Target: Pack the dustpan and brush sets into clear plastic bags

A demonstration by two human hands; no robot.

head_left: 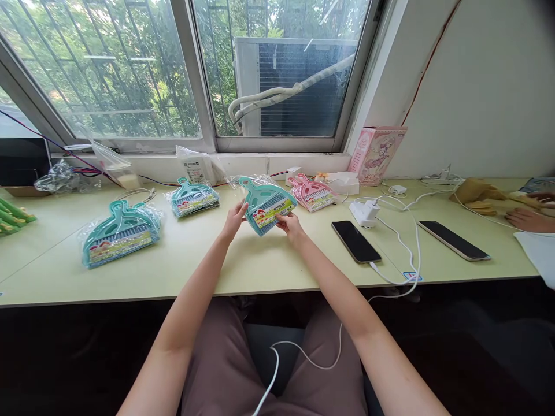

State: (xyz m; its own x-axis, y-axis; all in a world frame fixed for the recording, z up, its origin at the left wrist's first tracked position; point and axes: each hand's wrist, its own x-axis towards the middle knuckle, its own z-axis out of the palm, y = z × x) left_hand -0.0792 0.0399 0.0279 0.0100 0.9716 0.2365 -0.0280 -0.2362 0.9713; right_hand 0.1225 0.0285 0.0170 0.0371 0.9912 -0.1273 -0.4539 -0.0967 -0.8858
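Note:
Between my two hands is a teal mini dustpan-and-brush set [265,199] with a printed label, tilted and raised above the table [260,266]. My left hand [236,218] grips its left edge, and my right hand [291,226] pinches its lower right corner. To the left lie a large bagged teal dustpan set [121,234] and a smaller teal one [193,197], both in clear plastic. A pink dustpan set [313,193] rests just right of the held one.
A charging black phone [355,241], a white power adapter [366,211] and loose cables lie to the right, with a second phone [454,240] beyond. Another person's hand [529,219] is at the far right. A pink box [378,156] stands by the window.

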